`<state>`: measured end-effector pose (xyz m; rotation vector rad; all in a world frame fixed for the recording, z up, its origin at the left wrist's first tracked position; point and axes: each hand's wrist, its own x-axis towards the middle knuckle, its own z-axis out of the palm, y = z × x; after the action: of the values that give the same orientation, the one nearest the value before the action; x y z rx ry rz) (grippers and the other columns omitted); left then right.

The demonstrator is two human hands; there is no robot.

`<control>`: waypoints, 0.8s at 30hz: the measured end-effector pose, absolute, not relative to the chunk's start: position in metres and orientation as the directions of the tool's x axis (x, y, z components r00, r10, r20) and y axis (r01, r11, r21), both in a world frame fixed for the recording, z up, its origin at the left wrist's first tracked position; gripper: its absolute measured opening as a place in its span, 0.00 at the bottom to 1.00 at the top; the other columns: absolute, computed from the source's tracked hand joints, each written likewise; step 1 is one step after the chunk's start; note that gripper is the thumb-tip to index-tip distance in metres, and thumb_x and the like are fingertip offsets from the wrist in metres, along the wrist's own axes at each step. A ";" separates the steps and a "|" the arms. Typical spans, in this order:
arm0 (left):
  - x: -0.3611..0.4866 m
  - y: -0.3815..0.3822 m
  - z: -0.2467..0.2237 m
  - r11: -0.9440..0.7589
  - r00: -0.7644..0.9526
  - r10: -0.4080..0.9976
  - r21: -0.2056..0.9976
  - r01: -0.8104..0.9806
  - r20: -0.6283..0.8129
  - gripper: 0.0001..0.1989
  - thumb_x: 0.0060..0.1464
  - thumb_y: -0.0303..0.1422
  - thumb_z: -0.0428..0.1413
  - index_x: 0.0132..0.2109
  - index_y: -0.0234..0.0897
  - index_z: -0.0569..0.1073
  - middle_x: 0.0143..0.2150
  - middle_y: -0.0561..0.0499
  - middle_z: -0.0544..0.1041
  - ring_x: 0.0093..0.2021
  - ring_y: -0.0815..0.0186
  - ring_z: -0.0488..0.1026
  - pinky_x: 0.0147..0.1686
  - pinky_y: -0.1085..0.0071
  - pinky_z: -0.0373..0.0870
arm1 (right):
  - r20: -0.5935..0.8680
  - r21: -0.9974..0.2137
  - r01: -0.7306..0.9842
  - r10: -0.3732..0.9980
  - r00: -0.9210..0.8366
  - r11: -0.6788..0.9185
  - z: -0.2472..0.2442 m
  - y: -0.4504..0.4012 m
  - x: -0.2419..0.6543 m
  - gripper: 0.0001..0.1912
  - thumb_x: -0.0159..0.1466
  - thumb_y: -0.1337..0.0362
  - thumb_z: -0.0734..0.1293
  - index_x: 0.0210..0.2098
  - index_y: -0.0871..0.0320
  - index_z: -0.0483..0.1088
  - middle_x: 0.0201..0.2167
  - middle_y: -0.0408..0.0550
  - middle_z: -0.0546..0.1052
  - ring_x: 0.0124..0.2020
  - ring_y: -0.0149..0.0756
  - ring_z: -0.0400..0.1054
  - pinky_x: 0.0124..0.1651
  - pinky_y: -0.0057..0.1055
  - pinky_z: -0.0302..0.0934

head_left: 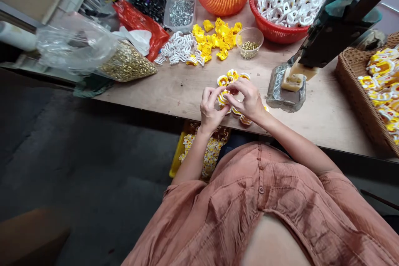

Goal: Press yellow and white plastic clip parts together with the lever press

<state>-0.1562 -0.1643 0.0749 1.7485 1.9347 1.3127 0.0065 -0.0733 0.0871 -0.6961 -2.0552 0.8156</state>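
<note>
My left hand [211, 110] and my right hand [246, 99] meet over the table near its front edge. Both have thumb and fingers bent together around a small yellow-and-white piece [223, 98], partly hidden by the fingers. Several similar yellow-and-white pieces [245, 120] lie around and beneath the hands. Behind them are loose yellow parts [222, 35], a pile of white strips [177, 48] and a small clear cup [249, 43] with brass rings inside. To the right of my right hand stands a press [327, 29] above a plastic-wrapped base [286, 97].
Red baskets [222, 3] [274, 33] hold yellow and white parts at the back. A bag of brass pieces [124, 62] lies left, near a tub of metal pieces [181, 11]. A wicker basket [358, 95] stands right. Below the table edge is a yellow crate [177, 153].
</note>
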 end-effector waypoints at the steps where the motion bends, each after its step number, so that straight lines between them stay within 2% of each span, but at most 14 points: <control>1: -0.153 -0.166 0.076 -0.103 -0.270 0.883 0.719 0.687 0.385 0.25 0.58 0.44 0.71 0.59 0.42 0.80 0.50 0.46 0.75 0.52 0.55 0.77 0.58 0.56 0.78 | 0.466 -0.756 0.184 0.714 -0.522 0.628 0.087 -0.074 0.007 0.05 0.74 0.60 0.68 0.43 0.54 0.74 0.39 0.49 0.78 0.42 0.40 0.70 0.52 0.43 0.69; 9: -0.151 -0.168 0.072 -0.105 -0.286 0.872 0.722 0.684 0.398 0.24 0.57 0.42 0.72 0.59 0.43 0.81 0.48 0.48 0.74 0.49 0.58 0.77 0.56 0.58 0.79 | 0.472 -0.758 0.195 0.730 -0.495 0.622 0.083 -0.079 0.016 0.09 0.75 0.59 0.68 0.38 0.54 0.72 0.38 0.48 0.76 0.42 0.40 0.70 0.53 0.45 0.70; 13: -0.175 -0.167 0.053 -0.035 -0.382 0.837 0.735 0.677 0.391 0.26 0.56 0.41 0.72 0.59 0.41 0.80 0.50 0.46 0.75 0.50 0.58 0.78 0.57 0.58 0.79 | 0.442 -0.752 0.266 0.761 -0.475 0.603 0.067 -0.053 0.026 0.07 0.74 0.58 0.69 0.41 0.54 0.74 0.38 0.49 0.77 0.42 0.41 0.69 0.54 0.47 0.70; 17: -0.207 -0.164 0.022 0.062 -0.449 0.823 0.731 0.679 0.347 0.26 0.57 0.39 0.70 0.60 0.39 0.79 0.53 0.43 0.78 0.54 0.54 0.78 0.61 0.53 0.76 | 0.418 -0.646 0.412 0.749 -0.515 0.643 0.046 -0.028 0.021 0.08 0.69 0.58 0.73 0.40 0.55 0.75 0.42 0.55 0.78 0.51 0.51 0.68 0.62 0.61 0.66; 21: -0.217 -0.165 0.011 0.091 -0.379 0.885 0.698 0.710 0.270 0.24 0.57 0.36 0.68 0.60 0.40 0.80 0.57 0.41 0.81 0.61 0.50 0.75 0.68 0.48 0.70 | 0.380 -0.515 0.489 0.699 -0.606 0.704 0.030 -0.019 -0.002 0.12 0.63 0.58 0.78 0.38 0.57 0.75 0.41 0.59 0.79 0.57 0.62 0.65 0.66 0.81 0.54; 24: -0.212 -0.168 0.022 0.024 -0.324 0.900 0.707 0.707 0.292 0.25 0.60 0.35 0.65 0.63 0.40 0.78 0.64 0.39 0.79 0.66 0.50 0.73 0.72 0.46 0.65 | 0.358 -0.506 0.506 0.704 -0.613 0.698 0.027 -0.018 -0.011 0.10 0.66 0.59 0.75 0.38 0.58 0.74 0.39 0.60 0.79 0.56 0.63 0.65 0.66 0.85 0.49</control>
<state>-0.2119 -0.1682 0.0217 1.6637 2.0627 1.1837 -0.0113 -0.0182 0.0265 -0.9248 -2.3662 0.4858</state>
